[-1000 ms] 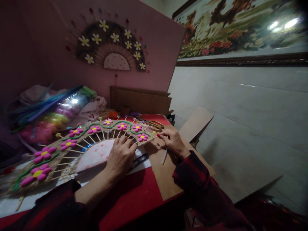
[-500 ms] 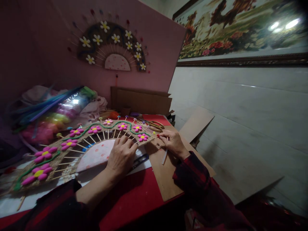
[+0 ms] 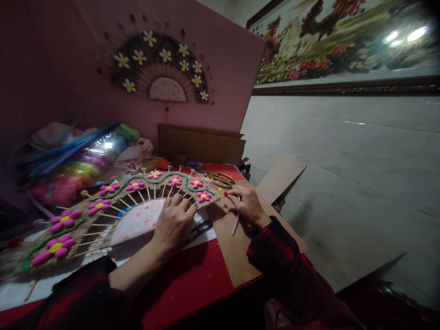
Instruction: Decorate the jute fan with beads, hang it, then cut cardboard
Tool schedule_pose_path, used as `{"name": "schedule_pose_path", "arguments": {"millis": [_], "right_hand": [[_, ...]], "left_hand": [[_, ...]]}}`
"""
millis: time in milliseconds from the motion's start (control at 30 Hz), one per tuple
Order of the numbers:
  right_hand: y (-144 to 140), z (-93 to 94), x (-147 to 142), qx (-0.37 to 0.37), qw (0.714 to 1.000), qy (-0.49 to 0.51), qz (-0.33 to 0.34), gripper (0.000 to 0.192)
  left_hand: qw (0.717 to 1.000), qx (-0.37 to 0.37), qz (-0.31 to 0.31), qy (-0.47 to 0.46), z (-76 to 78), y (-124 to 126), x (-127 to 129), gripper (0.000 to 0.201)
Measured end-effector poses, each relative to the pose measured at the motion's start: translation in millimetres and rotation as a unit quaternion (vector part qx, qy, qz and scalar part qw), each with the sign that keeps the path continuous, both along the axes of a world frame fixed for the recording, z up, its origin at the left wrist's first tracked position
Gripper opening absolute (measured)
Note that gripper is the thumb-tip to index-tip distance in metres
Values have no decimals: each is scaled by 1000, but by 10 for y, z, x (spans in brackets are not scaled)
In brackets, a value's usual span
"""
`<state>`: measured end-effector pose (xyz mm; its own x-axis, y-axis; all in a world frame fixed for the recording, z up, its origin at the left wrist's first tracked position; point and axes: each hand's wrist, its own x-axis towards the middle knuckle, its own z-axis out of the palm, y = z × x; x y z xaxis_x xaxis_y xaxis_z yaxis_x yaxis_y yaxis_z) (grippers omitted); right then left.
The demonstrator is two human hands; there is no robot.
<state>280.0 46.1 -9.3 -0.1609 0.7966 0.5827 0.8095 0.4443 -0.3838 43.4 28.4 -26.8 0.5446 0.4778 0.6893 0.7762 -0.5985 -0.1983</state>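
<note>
A half-round craft fan lies across the table, with a twine-covered band, pink clay flowers, a wavy green strand and thin sticks as ribs. My left hand is closed on its inner edge, at the right end of the pale dotted half-circle. The fingertips of that hand are partly hidden. At the fan's right tip, my right hand pinches a small red ball on a stick end. Under this hand a narrow white strip sticks out. A dark-handled cutter rests beside my left hand.
Gold-handled scissors lie behind the fan's right end. A brown board covers the table's right edge over red cloth. Bagged colourful materials are heaped at back left. Cardboard stands behind; a finished fan hangs above.
</note>
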Motion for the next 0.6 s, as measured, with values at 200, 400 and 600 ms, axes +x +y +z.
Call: {"name": "schedule_pose_path", "arguments": {"millis": [200, 400, 600], "right_hand": [[-6, 20, -12, 1, 1000, -1, 3, 14], [-9, 14, -9, 1, 1000, 3, 4, 14], [7, -9, 6, -1, 1000, 8, 8, 15]], "left_hand": [[1000, -13, -1, 4, 4, -1, -1, 13], [1000, -10, -9, -6, 18, -10, 3, 16], [1000, -1, -10, -8, 8, -6, 2, 17]]}}
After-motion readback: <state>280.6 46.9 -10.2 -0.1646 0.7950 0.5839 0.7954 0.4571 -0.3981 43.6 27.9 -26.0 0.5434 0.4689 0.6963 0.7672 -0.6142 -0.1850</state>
